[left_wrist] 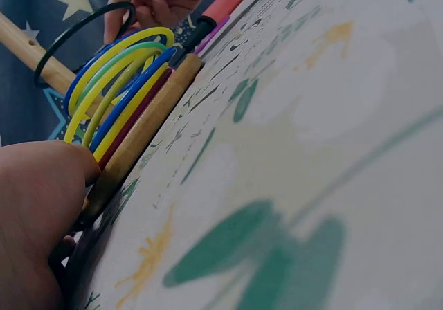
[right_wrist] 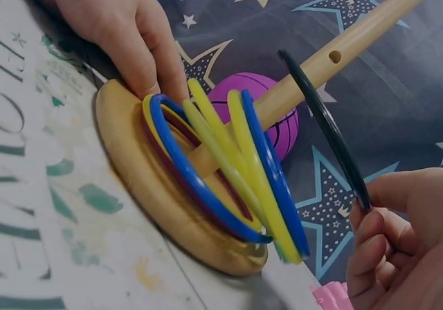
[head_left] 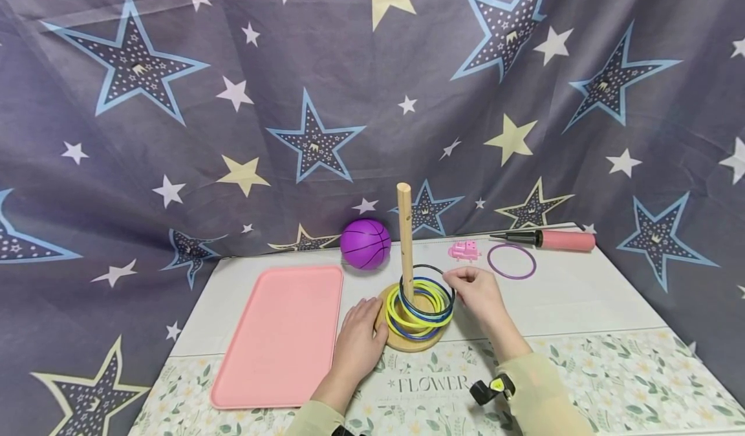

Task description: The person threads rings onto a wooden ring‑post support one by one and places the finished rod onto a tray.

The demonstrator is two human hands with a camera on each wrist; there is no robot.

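Observation:
My right hand (head_left: 478,294) pinches a black ring (right_wrist: 322,120) between thumb and fingertips. The ring encircles the upright wooden peg (head_left: 405,235), tilted, above the other rings. Below it, yellow, blue, green and dark red rings (left_wrist: 114,95) lie in a loose, uneven stack around the peg. They rest over a round wooden base (head_left: 407,344). At the left edge of that base rests my left hand (head_left: 361,336), its fingers extended forward and the thumb against the near side. In the right wrist view its fingertips touch the base close beside the lowest rings.
A pink tray (head_left: 279,339) lies left of the base. Behind stands a purple ball (head_left: 365,244) against the starry curtain (head_left: 372,67). To the back right lie a small pink toy (head_left: 464,250), a purple ring (head_left: 512,277) and a pink-and-black hand pump (head_left: 564,240).

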